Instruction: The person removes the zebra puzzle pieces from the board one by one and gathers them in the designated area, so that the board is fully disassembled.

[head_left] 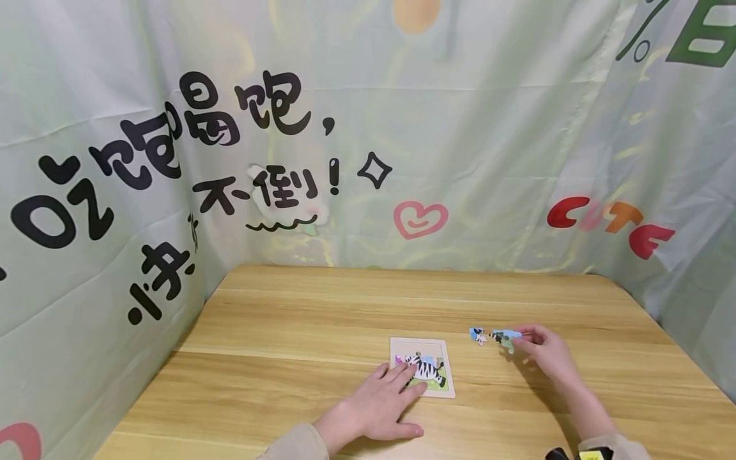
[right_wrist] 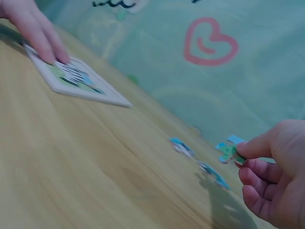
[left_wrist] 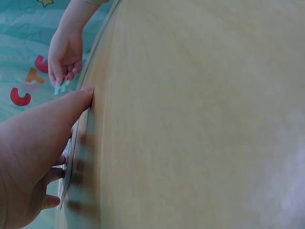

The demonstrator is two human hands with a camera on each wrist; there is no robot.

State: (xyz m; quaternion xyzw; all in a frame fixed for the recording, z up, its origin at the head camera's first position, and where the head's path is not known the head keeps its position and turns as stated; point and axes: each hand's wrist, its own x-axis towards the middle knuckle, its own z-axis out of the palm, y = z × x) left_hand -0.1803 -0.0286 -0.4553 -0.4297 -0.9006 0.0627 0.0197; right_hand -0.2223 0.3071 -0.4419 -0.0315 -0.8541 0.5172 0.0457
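My left hand [head_left: 382, 402] lies flat with its fingers spread over a pale puzzle board [head_left: 420, 345], covering part of the zebra picture [head_left: 428, 369] in it. The board's upper part shows bare backing. To its right, my right hand [head_left: 546, 354] pinches a green and blue jigsaw piece [right_wrist: 228, 151] between thumb and fingers, raised above the table. Below the held piece, two loose jigsaw pieces lie on the tabletop: one with blue and white [right_wrist: 182, 147] nearer the board, another [right_wrist: 213, 174] closer to the right hand.
The wooden table [head_left: 276, 319] reaches back to a printed cloth [head_left: 489, 160] with lettering and a pink heart, which also hangs along both sides. A black object with a yellow label [head_left: 592, 455] shows at the right forearm, cut off by the frame's bottom edge.
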